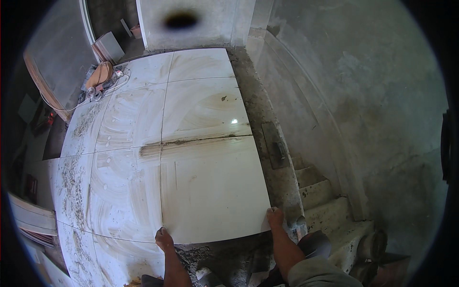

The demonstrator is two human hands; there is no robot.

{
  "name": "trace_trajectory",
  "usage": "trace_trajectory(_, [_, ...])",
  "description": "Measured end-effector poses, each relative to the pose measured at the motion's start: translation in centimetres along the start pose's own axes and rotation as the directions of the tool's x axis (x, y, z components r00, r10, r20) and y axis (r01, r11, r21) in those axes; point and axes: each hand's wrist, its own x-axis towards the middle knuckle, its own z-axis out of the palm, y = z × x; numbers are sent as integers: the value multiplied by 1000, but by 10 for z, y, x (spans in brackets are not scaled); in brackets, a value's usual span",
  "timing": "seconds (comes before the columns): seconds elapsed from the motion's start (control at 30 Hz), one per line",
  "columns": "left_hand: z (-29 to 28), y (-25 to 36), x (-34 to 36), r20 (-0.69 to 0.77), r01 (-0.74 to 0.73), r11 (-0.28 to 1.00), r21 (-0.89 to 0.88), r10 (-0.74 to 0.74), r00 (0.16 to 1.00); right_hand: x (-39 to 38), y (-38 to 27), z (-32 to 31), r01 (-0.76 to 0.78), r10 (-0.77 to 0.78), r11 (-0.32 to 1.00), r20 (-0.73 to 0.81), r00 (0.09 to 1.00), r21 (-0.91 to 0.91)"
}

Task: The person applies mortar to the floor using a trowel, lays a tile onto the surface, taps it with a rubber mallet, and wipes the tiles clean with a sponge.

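A large white floor tile (215,186), smeared with light brown dirt, lies in front of me beside other tiles. My left hand (164,238) is closed at its near left corner, where it meets the neighbouring tile. My right hand (275,217) grips the right edge close to the near right corner, its fingertips partly hidden. A dark, dirt-filled joint (205,139) runs along the tile's far edge. Below the near edge, dark rough mortar (217,258) shows between my arms.
Dirty laid tiles (124,115) stretch left and away. A trowel (275,146) lies on the rough strip at the right, above concrete stairs (320,196). Tools and a cable (101,79) sit at the far left. A grey wall (354,86) stands right.
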Motion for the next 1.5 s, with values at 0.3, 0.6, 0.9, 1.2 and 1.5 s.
trace_trajectory(0.3, [-1, 0, -1, 18, -58, 997, 57, 58, 998, 0, -2, 2, -84, 83, 996, -39, 996, -30])
trace_trajectory(0.6, [-1, -4, 3, 36, -3, 995, 97, 0, 999, -6, -8, -7, -39, 39, 999, -64, 997, -5])
trace_trajectory(0.9, [11, -20, 6, -9, -114, 981, 156, 117, 993, 37, 64, 28, 32, -48, 941, 40, 998, 337])
trace_trajectory(1.2, [4, -7, 0, 13, -15, 999, 48, 15, 1000, 61, 96, 40, 500, -506, 860, 56, 860, 98])
trace_trajectory(1.5, [6, -13, 1, -7, -62, 991, 121, 63, 998, 58, 104, 40, 696, -693, 661, 127, 709, -282])
